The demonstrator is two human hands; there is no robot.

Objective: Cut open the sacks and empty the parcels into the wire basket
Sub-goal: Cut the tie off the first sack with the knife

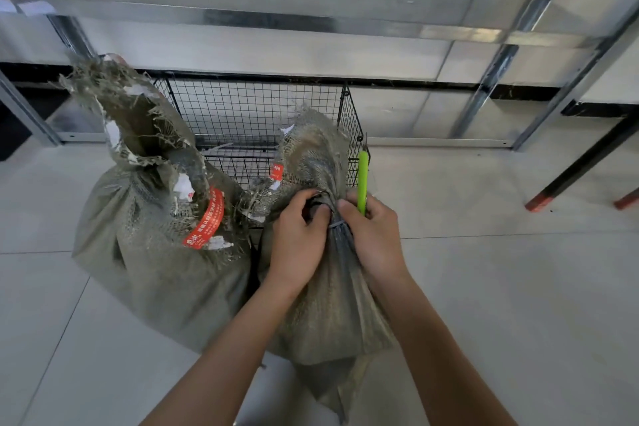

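Neck of the right-hand sack is the working point. It is gathered into a tight stem and bound by a thin grey tie, so this sack is not yet open. The stem's long axis runs straight away from me, up toward the frayed mouth. The tie circles it crosswise.

My left hand sits on the left side of the stem. Its fingers and thumb are curled round the gathered cloth just above the tie. My right hand sits on the right side, touching the stem at the same level. It is closed round a green cutter.

The cutter's handle lies parallel to the stem, just beside it, tip pointing away from me. I cannot tell whether the blade is extended. I judge that the cutting edge must turn from parallel to crosswise to reach the tie. The right hand is the nearer one for this. The left hand's fingers lie close to the cut line, which is a risk.

The wire basket stands directly behind both sacks, which lean against its near side. No parcels are visible inside it. The left-hand sack, banded with red tape, also has its neck gathered. All stand on a pale tiled floor before a metal shelving frame.
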